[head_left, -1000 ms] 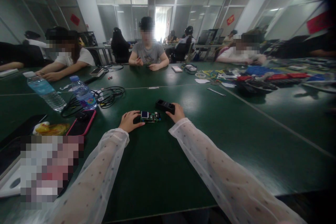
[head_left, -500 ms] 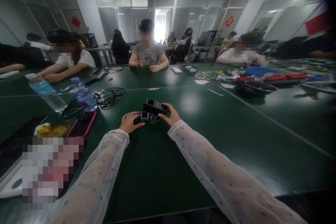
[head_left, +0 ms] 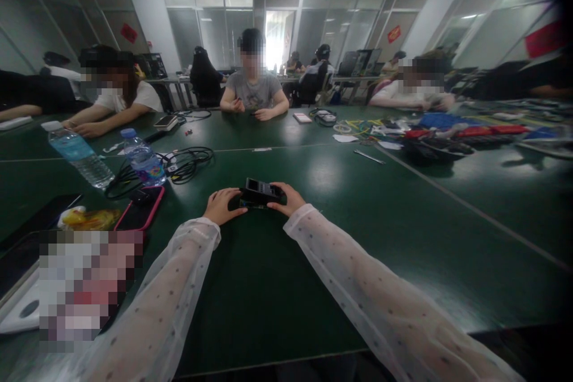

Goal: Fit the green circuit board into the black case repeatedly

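A black housing (head_left: 263, 189) with a window and small openings lies tilted over a green circuit board (head_left: 256, 206), which shows only as a thin strip beneath it. My right hand (head_left: 289, 199) grips the housing at its right end, thumb in front and fingers behind. At the left end, my left hand (head_left: 224, 205) is curved round the board's edge, thumb in front and fingers behind. The board's screen is hidden under the housing. Both hands are low over the green table (head_left: 268, 286).
Two water bottles (head_left: 79, 155) (head_left: 142, 158), black cables (head_left: 192, 164) and a pink-edged phone (head_left: 141, 209) are on the left. A wrench (head_left: 369, 157) lies right of centre, before a pile of cables and tools (head_left: 452, 134). A person (head_left: 254, 86) sits opposite.
My right hand has brought the black housing down over the circuit board, covering its screen. My left hand has barely moved.
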Available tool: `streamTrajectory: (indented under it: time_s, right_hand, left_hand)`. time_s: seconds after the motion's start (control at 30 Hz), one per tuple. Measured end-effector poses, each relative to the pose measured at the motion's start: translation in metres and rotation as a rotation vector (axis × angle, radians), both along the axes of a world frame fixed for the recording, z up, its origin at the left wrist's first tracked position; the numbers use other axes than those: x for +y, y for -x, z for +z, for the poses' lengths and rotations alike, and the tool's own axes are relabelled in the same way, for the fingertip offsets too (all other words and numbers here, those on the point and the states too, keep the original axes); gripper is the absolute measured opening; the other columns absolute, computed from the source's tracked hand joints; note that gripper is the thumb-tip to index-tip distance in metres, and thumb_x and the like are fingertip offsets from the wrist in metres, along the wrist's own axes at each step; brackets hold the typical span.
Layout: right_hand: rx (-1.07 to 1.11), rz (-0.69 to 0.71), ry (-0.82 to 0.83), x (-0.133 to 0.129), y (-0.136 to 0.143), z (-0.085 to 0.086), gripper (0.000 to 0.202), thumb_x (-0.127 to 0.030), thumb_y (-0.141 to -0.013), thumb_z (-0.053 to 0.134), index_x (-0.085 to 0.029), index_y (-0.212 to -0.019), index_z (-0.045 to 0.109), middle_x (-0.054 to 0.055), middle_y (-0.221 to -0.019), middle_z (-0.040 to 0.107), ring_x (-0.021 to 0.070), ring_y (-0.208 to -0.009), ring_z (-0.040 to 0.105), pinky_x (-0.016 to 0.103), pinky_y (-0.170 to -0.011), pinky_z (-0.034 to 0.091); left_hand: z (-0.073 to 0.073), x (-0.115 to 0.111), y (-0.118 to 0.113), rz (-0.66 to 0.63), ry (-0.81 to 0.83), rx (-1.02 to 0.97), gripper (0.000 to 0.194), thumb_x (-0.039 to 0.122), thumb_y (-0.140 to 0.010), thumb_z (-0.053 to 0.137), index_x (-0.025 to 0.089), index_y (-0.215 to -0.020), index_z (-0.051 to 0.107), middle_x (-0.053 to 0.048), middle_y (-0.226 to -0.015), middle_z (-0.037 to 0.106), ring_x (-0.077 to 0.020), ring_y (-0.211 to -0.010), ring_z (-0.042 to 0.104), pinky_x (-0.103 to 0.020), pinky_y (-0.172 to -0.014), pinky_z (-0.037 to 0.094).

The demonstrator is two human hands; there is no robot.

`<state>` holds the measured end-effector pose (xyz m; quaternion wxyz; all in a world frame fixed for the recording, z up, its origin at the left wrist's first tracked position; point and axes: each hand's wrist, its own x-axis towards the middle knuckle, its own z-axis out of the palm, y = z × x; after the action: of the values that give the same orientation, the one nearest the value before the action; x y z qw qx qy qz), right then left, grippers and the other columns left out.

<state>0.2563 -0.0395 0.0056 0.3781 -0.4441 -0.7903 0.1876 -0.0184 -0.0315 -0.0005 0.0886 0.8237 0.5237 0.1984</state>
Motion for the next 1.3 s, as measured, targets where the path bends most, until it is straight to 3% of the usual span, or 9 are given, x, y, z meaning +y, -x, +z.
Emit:
streamTrajectory:
  time_s: [0.1, 0.23, 0.5, 0.73, 0.97, 1.17, 1.3]
  right_hand:
    - [-0.110, 0.019, 0.017, 0.003, 0.001, -0.007, 0.068, -0.032, -0.071, 0.075, -0.021, -0.130, 0.044, 0.013, -0.122, 0.058, 0.0285, -0.111, 0.057, 0.050, -0.094, 0.047]
    - [-0.241, 0.042, -0.012, 0.005, 0.004, -0.010, 0.075, -0.032, -0.073, 0.073, -0.020, -0.138, 0.038, 0.015, -0.127, 0.056, 0.0305, -0.113, 0.055, 0.052, -0.095, 0.045]
    - [-0.181, 0.013, 0.000, 0.001, 0.004, -0.009, 0.079, -0.030, -0.074, 0.073, -0.029, -0.142, 0.032, 0.011, -0.134, 0.052, 0.0279, -0.116, 0.053, 0.053, -0.097, 0.044]
    - [-0.237, 0.087, -0.059, -0.002, 0.003, 0.000, 0.066, -0.033, -0.082, 0.064, -0.033, -0.141, 0.034, 0.009, -0.122, 0.059, 0.0262, -0.107, 0.056, 0.048, -0.090, 0.047]
    - [-0.132, 0.083, -0.083, -0.005, 0.003, 0.002, 0.064, -0.025, -0.080, 0.066, -0.030, -0.138, 0.039, 0.008, -0.124, 0.057, 0.0244, -0.110, 0.054, 0.048, -0.096, 0.044]
    - [0.045, 0.078, 0.019, -0.004, 0.000, 0.004, 0.059, -0.023, -0.078, 0.068, -0.028, -0.132, 0.047, 0.007, -0.123, 0.056, 0.0244, -0.115, 0.055, 0.047, -0.098, 0.045]
    - [0.061, 0.111, 0.085, -0.005, -0.001, 0.005, 0.056, -0.023, -0.078, 0.067, -0.031, -0.130, 0.049, 0.006, -0.121, 0.054, 0.0241, -0.114, 0.055, 0.045, -0.091, 0.050]
  left_hand:
    - [0.001, 0.000, -0.001, 0.024, 0.003, -0.029, 0.073, 0.062, -0.070, 0.066, 0.026, -0.131, 0.047, -0.009, -0.133, 0.053, -0.0301, -0.126, 0.044, -0.049, -0.105, 0.030]
    - [0.003, 0.000, -0.001, 0.003, 0.015, -0.017, 0.070, 0.064, -0.070, 0.065, 0.026, -0.127, 0.049, -0.008, -0.134, 0.053, -0.0308, -0.127, 0.044, -0.049, -0.105, 0.030]
    - [0.002, -0.001, -0.001, 0.003, 0.007, 0.010, 0.068, 0.066, -0.072, 0.062, 0.025, -0.126, 0.051, -0.008, -0.136, 0.051, -0.0304, -0.127, 0.043, -0.050, -0.105, 0.029]
    - [0.002, -0.001, -0.002, 0.012, 0.007, 0.018, 0.070, 0.066, -0.072, 0.062, 0.024, -0.128, 0.050, -0.008, -0.136, 0.051, -0.0309, -0.127, 0.043, -0.050, -0.104, 0.029]
    - [0.007, -0.004, -0.003, -0.012, 0.016, 0.015, 0.066, 0.065, -0.076, 0.058, 0.027, -0.129, 0.049, -0.006, -0.136, 0.051, -0.0303, -0.129, 0.041, -0.052, -0.105, 0.027]
    - [0.008, -0.005, -0.002, -0.010, 0.020, -0.006, 0.056, 0.064, -0.081, 0.053, 0.028, -0.124, 0.053, -0.004, -0.136, 0.051, -0.0284, -0.129, 0.041, -0.049, -0.106, 0.028]
    - [0.007, -0.005, -0.001, -0.013, 0.023, -0.022, 0.055, 0.060, -0.083, 0.053, 0.030, -0.129, 0.050, -0.004, -0.136, 0.051, -0.0281, -0.129, 0.041, -0.050, -0.106, 0.027]
